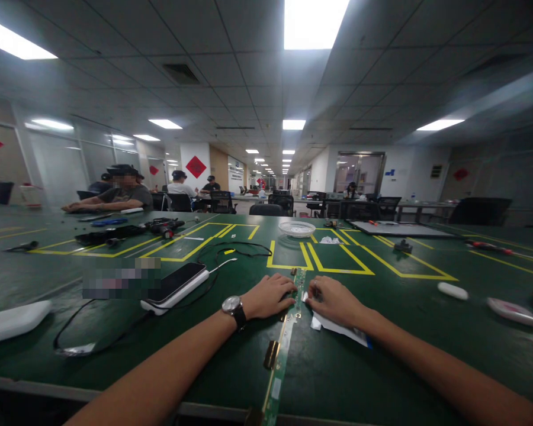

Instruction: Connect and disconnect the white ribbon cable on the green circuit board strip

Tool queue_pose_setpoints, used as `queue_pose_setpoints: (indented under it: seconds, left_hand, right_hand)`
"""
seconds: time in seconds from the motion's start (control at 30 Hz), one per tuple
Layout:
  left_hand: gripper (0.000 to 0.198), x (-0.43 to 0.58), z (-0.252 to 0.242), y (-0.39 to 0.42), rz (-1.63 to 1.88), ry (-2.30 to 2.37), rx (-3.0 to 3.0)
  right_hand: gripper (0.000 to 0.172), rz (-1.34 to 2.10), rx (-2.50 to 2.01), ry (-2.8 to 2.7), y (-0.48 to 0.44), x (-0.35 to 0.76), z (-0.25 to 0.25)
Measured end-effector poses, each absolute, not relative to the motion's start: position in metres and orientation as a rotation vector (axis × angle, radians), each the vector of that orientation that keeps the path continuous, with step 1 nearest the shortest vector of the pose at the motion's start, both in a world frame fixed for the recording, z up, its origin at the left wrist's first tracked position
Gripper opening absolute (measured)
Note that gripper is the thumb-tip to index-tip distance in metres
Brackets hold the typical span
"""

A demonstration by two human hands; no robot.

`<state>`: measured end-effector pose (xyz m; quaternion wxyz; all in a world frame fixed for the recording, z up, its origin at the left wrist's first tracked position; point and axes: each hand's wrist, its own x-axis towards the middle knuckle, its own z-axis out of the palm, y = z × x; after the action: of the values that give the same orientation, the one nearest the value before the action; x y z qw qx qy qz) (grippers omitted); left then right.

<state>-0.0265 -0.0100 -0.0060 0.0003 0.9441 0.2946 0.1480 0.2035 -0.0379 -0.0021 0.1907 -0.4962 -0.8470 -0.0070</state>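
A long, narrow green circuit board runs away from me along the green table, with gold-coloured flaps on its left edge. My left hand, wearing a watch, has its bent fingers and thumb on the left edge of the board's far part. Just right of that part, my right hand is closed, with thumb and fingertips drawn together. At those fingertips shows a small white piece, too small to identify. A white sheet lies partly beneath the right hand and wrist.
Left of my arms lie a phone on a white power bank and a looping black cable. A clear plastic basket stands farther back. To the right are a white oval object and a screwdriver. People sit beyond the table.
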Motion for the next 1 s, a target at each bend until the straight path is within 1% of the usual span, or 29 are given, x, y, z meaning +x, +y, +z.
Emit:
queue_pose_setpoints:
  seconds: [0.2, 0.33, 0.5, 1.0]
  left_hand:
    - [0.033, -0.0276, -0.0044, -0.0089, 0.454, 0.86, 2.933]
    - [0.032, -0.0291, -0.0037, -0.008, 0.444, 0.83, 2.927]
    - [0.032, -0.0277, -0.0053, -0.0089, 0.45, 0.836, 2.934]
    - [0.029, -0.0214, -0.0105, -0.0117, 0.467, 0.912, 3.024]
  right_hand:
    - [0.012, 0.056, -1.225, -2.423, -0.0332, 0.2059, -0.0032]
    - [0.015, 0.12, -1.156, -2.432, -0.0324, 0.207, -0.0016]
    - [0.016, 0.136, -1.16, -2.406, -0.0335, 0.2066, -0.0025]
    - [0.011, 0.056, -1.196, -2.394, -0.0349, 0.2037, -0.0044]
